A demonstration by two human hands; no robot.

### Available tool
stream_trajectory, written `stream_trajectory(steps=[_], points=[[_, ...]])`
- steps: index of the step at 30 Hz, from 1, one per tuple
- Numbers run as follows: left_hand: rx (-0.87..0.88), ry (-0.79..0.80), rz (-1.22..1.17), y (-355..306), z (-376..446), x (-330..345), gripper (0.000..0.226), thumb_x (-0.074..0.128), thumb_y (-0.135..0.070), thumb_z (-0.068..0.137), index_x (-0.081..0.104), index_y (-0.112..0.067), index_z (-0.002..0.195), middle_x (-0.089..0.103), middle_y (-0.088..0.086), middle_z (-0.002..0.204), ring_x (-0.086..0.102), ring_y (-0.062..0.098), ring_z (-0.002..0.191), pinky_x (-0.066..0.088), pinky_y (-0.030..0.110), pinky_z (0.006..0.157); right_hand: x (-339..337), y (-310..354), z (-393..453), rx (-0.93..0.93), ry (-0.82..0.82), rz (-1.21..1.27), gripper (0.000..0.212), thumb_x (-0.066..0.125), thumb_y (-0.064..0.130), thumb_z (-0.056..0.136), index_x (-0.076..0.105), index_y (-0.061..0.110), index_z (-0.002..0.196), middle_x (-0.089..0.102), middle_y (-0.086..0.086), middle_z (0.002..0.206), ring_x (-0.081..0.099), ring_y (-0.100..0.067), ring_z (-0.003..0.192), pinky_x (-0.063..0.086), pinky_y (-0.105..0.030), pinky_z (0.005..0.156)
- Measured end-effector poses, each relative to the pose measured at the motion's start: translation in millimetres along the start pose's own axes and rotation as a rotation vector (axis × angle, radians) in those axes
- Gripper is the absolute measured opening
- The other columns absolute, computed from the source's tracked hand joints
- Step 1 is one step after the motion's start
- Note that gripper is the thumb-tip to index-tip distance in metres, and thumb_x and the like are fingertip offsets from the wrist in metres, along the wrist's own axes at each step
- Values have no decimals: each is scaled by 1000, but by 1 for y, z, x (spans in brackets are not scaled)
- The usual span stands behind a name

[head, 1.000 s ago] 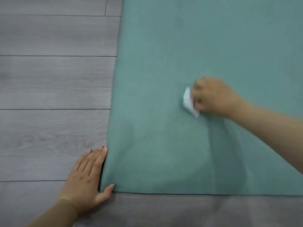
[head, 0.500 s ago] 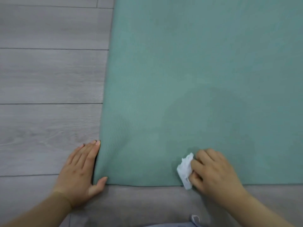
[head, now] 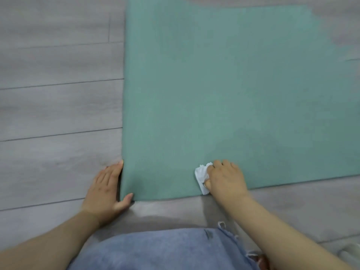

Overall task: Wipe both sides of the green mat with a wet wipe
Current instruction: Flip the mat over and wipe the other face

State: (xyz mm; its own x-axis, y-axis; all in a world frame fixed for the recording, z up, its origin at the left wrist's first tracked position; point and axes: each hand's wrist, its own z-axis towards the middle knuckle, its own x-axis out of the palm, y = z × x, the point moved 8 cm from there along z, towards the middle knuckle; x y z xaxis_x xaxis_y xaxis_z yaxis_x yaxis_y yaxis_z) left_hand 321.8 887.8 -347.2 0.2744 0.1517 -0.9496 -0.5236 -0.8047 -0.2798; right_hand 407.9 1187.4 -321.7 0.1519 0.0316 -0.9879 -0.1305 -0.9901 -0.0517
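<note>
Right hand wiping the near edge of the mat, left hand pinning the corner.

Right hand (head: 226,178): grip closed round a bunched white wet wipe (head: 202,175), pressed onto the green mat (head: 224,90) just inside its near edge. Left hand (head: 106,187): fingers straight and flat on the grey plank floor (head: 54,106), butted against the mat's near-left corner, thumb at the near edge; holds nothing. Mat lies flat on the floor, one face up; blue denim (head: 165,250) of the person's lap below. Judgement: top face in progress, underside not yet done. To wipe well, keep the corner braced, use overlapping strokes with even pressure, and carry them fully over edge and corner.
</note>
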Motion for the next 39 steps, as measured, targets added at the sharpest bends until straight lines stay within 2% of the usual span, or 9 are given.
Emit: stream_trajectory(steps=[4,7,9,14,19,24,31,36,39], points=[[-60,9,-181,-5,8,-20,90,58,-60,72,45,-3,140,57,15,133,56,30,116,42,39,102,1,1,-3,59,18,12,38,90,25,32,61,18,56,53,-3,57,53,-25,50,40,-30,47],[-452,-32,-764,-12,14,-33,61,70,-40,86,50,-6,132,61,11,128,61,15,101,48,27,89,-4,-3,-11,160,37,107,41,91,27,29,61,18,56,53,-3,57,53,-24,48,41,-30,45],[-635,89,-919,-8,28,-27,64,75,-44,81,56,-6,129,68,10,120,66,18,98,52,35,91,1,-5,-14,234,32,180,41,90,24,30,61,16,57,52,-4,56,52,-26,46,40,-28,42],[-596,217,-877,-30,46,-57,18,68,-24,93,65,-15,108,71,4,106,69,24,97,55,37,89,-10,-18,-38,409,-19,397,10,71,15,69,66,7,70,58,-13,72,56,-33,63,45,-36,51],[-677,-9,-957,-30,38,-55,41,66,-35,77,63,-17,114,72,6,108,69,26,93,57,44,85,0,-32,-59,541,21,604,52,26,34,79,66,1,82,61,-21,98,57,-39,81,49,-43,73],[-724,-205,-876,-8,31,-86,23,61,-16,92,61,-7,114,66,12,104,64,32,93,53,41,81,-2,-26,-72,495,110,586,35,39,26,97,59,6,118,40,-12,147,40,-33,129,36,-39,104],[-776,-342,-691,64,-20,-119,19,60,-15,94,59,-4,110,65,19,109,56,27,88,41,36,73,0,31,-61,273,139,764,16,47,17,95,57,8,87,54,-16,127,44,-30,126,35,-31,95],[-885,-363,-469,138,-76,-151,28,56,-20,96,53,-6,120,62,23,118,59,40,103,45,43,82,-23,66,-43,149,101,670,34,26,40,86,51,17,79,53,-4,92,51,-27,93,41,-36,80],[-925,-282,-297,178,-107,-163,35,56,-23,97,49,-6,127,60,25,121,58,44,109,44,47,85,-21,66,-36,177,115,561,47,26,43,89,60,10,94,57,-12,121,50,-31,113,41,-38,93]])
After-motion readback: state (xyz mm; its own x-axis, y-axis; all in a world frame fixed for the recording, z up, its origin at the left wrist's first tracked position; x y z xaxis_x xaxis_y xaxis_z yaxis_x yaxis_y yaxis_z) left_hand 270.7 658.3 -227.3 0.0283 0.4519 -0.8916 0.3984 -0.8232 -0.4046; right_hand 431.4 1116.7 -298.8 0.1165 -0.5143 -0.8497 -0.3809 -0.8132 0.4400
